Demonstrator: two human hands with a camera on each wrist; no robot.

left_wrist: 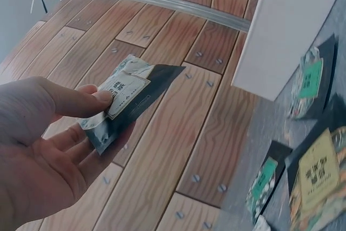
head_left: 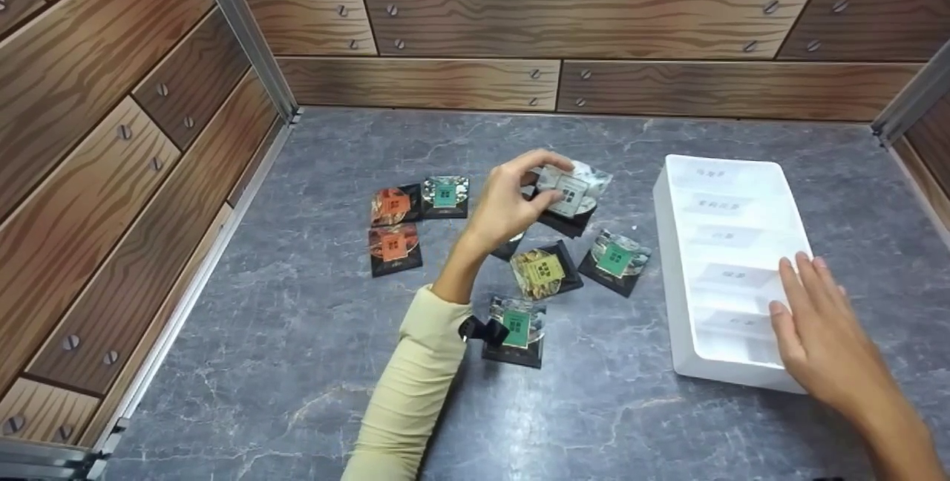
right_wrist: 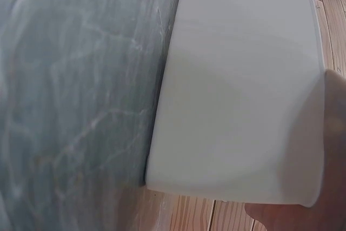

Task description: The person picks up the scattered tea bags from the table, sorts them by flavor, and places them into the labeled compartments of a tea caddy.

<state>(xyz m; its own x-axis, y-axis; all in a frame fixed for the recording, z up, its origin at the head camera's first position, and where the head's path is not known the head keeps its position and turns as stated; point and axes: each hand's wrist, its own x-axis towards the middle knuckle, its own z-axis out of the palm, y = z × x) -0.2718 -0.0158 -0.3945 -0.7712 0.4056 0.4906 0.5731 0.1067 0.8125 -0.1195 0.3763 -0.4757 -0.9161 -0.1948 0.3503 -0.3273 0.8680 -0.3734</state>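
Note:
Between thumb and fingers, my left hand (head_left: 505,206) pinches a black sachet with a pale silver label (head_left: 575,188), raised above the table. The left wrist view shows this sachet (left_wrist: 132,93) tilted, the thumb lying over its label. Below it in the head view is another dark sachet (head_left: 568,223), partly hidden. My right hand (head_left: 831,340) rests at the right edge of a white divided box (head_left: 672,280), its fingers fairly straight. From the right wrist, the box's plain outer wall (right_wrist: 238,90) fills much of the view.
Left of the hand lie two orange-labelled sachets (head_left: 395,247) and a green-labelled one (head_left: 445,195). Nearer are a yellow-labelled sachet (head_left: 545,271) and green-labelled ones (head_left: 616,262), one partly under the left wrist's camera. Wood-patterned walls (head_left: 475,21) enclose the grey marbled table (head_left: 297,362).

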